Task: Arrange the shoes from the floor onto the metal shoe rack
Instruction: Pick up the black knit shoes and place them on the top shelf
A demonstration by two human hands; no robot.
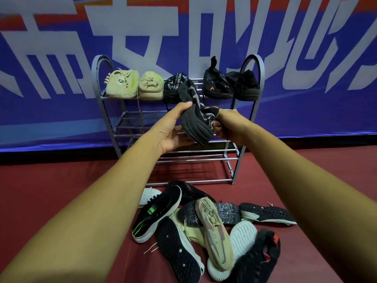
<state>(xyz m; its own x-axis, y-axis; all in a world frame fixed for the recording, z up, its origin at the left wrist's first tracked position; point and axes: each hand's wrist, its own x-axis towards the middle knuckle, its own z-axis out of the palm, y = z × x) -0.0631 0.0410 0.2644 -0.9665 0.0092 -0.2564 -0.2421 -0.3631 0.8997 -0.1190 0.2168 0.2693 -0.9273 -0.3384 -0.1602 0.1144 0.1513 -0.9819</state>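
Observation:
I hold a black shoe (194,121) with a dark sole in both hands, in front of the metal shoe rack (238,158). My left hand (174,129) grips its sole side, and my right hand (228,125) holds its upper from the right. The shoe hangs just below the rack's top shelf, sole turned toward me. On that top shelf stand two beige shoes (122,84), a black shoe (173,88) and two more black shoes (218,84). The lower shelves hold nothing. A pile of several shoes (206,227) lies on the red floor in front of the rack.
A blue banner with large white characters (61,58) hangs behind the rack. The red floor (51,190) stretches left and right of the pile. A white sole (150,196) pokes out at the pile's left edge.

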